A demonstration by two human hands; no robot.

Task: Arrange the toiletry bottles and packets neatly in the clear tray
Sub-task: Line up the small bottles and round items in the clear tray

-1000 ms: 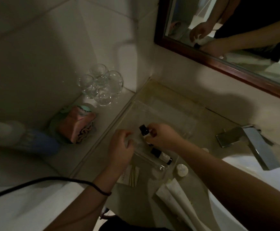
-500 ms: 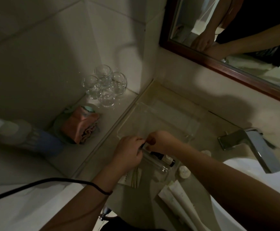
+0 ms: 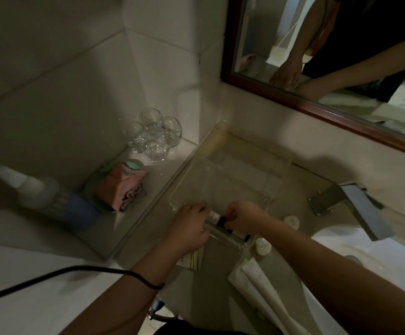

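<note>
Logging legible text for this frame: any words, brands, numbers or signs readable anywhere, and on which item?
None can be read.
Small bottle with a black cap, held between the left hand and right hand: pale label, print too blurred.
White tubes on the counter: faint marks, illegible.
Packet under the left wrist: stripes only, no letters discernible.
</note>
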